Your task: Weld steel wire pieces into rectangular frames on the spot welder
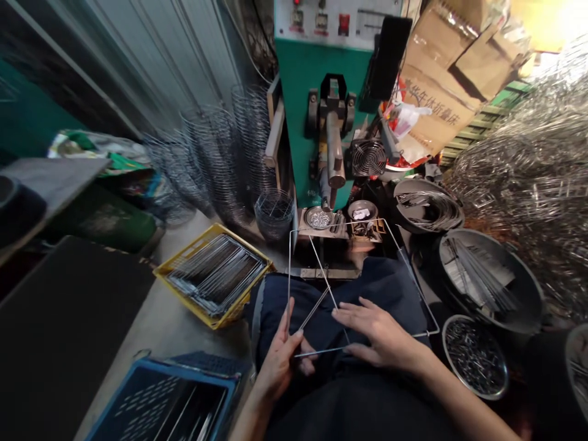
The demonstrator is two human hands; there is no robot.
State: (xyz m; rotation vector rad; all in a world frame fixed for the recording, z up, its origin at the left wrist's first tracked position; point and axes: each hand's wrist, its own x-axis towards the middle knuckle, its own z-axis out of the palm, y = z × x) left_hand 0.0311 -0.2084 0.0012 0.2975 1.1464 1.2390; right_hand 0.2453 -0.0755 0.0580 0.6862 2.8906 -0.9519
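Note:
A bent metal wire frame [290, 269] with squared corners lies over my lap, a second triangular shape of thin wire [320, 260] crossing inside it. On its left side, my left hand [282, 352] has the frame's wire between thumb and fingers; a short wire end shows beside those fingers. Over the right part of the inner wire, my right hand [374, 334] has its fingers stretched out, with fingertips and thumb touching the wire. Part of the frame's lower side is hidden behind my hands and forearm.
A green spot-welding machine [298, 122] stands ahead, with a dish of small parts [319, 217] below. A yellow crate [214, 315] of wires and a blue crate [138, 367] are left. At right are black tubs [528, 294], a metal bowl [500, 392] and piled wirework [528, 159].

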